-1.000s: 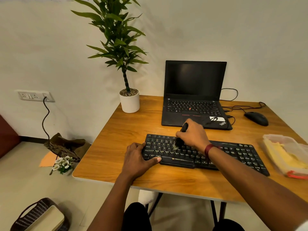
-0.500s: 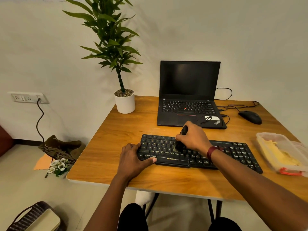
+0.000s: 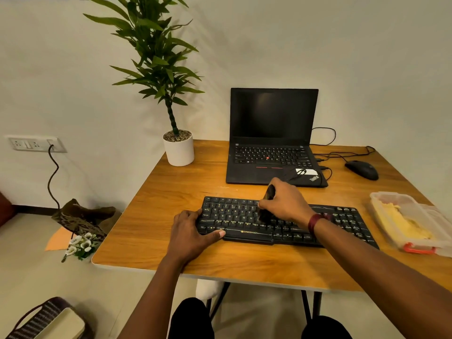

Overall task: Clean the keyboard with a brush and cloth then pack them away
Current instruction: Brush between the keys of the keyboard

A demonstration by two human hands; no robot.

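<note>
Black keyboard point(image 3: 234, 216) with yellowish key legends lies flat near the front of the tabletop point(image 3: 171, 192), its left end held by the left hand point(image 3: 193, 231). Small dark brush point(image 3: 265, 214) stands roughly upright on the middle keys, bristles down, gripped by the right hand point(image 3: 286, 204). Yellow cloth point(image 3: 401, 223) lies crumpled in an open clear container point(image 3: 378, 199) right of the keyboard.

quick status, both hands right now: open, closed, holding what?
Left hand: closed, gripping the left end of the keyboard, thumb on its front edge.
Right hand: closed, gripping the brush, bristles down on the keys.
</note>
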